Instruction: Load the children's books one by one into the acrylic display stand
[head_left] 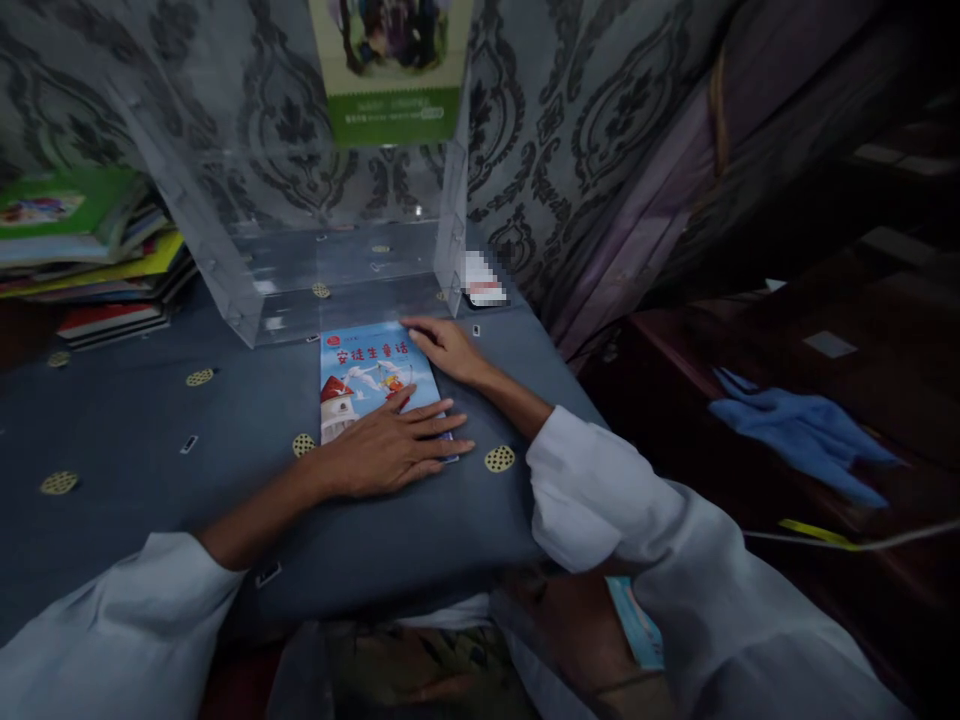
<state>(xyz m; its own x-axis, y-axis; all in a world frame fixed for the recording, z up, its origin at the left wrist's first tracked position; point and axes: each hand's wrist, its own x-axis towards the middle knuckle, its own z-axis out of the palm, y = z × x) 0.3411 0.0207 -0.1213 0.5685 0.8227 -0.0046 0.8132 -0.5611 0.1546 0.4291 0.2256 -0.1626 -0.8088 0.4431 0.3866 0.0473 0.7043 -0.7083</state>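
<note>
A picture book [360, 370] with a light-blue cover and red Chinese characters lies flat on the cloth-covered table in front of me. My left hand [394, 445] rests across its lower part, palm down, fingers stretched out and pointing right past the book's edge. At the upper right corner of the cover is my right hand [444, 348], its fingers extended and touching that corner. Neither hand is wrapped around anything. Just behind the book stands a clear acrylic rack [225, 290], with a green-and-cream book [394, 110] upright in its upper part.
A stack of books [90, 240] sits on the table's left side. A white card-like item [486, 278], partly pixelated, lies right of the rack. Patterned wallpaper rises behind. To the right, a blue cloth [802, 430] lies on a dark red surface, near a pale cord [907, 537].
</note>
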